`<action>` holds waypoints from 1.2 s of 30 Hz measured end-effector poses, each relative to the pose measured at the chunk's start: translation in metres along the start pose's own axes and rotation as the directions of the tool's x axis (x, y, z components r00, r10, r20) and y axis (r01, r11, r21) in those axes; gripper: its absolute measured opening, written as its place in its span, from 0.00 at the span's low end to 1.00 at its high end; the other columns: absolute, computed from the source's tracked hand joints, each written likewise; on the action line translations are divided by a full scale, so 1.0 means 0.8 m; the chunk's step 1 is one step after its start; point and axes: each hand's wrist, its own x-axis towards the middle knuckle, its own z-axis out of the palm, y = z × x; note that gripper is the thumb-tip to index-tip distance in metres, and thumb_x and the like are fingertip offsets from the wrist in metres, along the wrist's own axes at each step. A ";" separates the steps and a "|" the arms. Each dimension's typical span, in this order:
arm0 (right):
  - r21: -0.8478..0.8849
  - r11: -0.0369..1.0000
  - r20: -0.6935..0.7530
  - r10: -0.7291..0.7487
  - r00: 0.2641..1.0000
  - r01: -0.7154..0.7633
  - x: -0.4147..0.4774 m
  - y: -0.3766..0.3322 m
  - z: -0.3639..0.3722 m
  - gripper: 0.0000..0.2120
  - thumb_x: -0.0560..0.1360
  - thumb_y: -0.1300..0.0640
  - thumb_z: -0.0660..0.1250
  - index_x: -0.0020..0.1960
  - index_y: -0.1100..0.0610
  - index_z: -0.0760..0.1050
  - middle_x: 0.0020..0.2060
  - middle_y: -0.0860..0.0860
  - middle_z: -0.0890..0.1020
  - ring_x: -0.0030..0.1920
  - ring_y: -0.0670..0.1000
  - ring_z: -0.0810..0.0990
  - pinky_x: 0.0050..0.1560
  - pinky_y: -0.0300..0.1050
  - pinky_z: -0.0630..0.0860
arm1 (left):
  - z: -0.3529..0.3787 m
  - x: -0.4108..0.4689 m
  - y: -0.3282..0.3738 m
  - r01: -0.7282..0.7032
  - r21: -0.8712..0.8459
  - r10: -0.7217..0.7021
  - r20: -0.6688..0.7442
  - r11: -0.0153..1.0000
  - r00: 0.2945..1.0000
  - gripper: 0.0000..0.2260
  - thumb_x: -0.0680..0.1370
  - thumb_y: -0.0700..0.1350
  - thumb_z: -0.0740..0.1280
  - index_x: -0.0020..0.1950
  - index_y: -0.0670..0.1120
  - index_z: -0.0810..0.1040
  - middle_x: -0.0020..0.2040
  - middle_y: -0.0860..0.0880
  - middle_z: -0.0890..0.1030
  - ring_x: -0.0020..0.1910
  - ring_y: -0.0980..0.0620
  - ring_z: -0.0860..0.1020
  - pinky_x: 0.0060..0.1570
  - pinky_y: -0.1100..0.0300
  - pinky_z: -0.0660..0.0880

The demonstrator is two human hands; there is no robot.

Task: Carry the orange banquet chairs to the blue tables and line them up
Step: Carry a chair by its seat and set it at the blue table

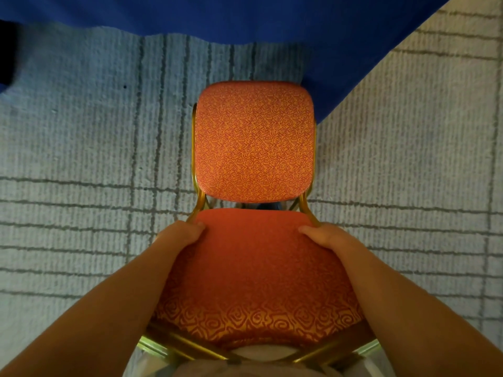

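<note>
An orange banquet chair (254,142) with a swirl pattern and a gold metal frame fills the middle of the head view, seen from above. Its seat points toward the blue tablecloth (272,20) at the top, and the seat's far edge reaches the hanging cloth. My left hand (181,235) grips the left side of the padded backrest, thumb on its front face. My right hand (326,236) grips the right side the same way. Both forearms run down to the bottom corners. The chair's legs are hidden under the seat.
Grey-blue carpet (81,159) with dark grid lines lies on both sides of the chair. A dark object (8,50) sits at the far left edge. The blue cloth's edge slants down from the upper right to the chair.
</note>
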 end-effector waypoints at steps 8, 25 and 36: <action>0.008 1.000 0.013 0.024 1.000 -0.024 -0.003 0.002 -0.002 0.41 0.72 0.28 0.59 0.77 0.51 0.62 0.71 0.59 0.70 0.67 0.61 0.72 0.69 0.58 0.68 | -0.007 -0.005 -0.003 0.026 0.012 -0.027 0.054 1.000 0.998 0.40 0.76 0.70 0.53 0.77 0.41 0.59 0.75 0.38 0.62 0.73 0.38 0.63 0.71 0.42 0.59; 0.069 0.997 0.124 -0.028 0.992 0.019 -0.037 -0.096 -0.090 0.34 0.80 0.35 0.52 0.78 0.55 0.57 0.73 0.61 0.67 0.70 0.61 0.69 0.69 0.54 0.66 | -0.156 -0.007 0.046 -0.108 0.101 0.094 0.132 0.989 0.987 0.35 0.79 0.66 0.53 0.77 0.43 0.60 0.77 0.40 0.59 0.75 0.41 0.60 0.73 0.47 0.57; 0.089 0.993 0.097 -0.083 0.992 0.075 -0.022 -0.229 -0.250 0.34 0.81 0.37 0.52 0.77 0.59 0.58 0.72 0.61 0.68 0.70 0.61 0.70 0.69 0.52 0.65 | -0.316 0.016 0.162 -0.087 0.020 0.085 0.072 0.996 0.994 0.35 0.79 0.66 0.52 0.77 0.41 0.60 0.76 0.40 0.61 0.74 0.41 0.62 0.72 0.47 0.59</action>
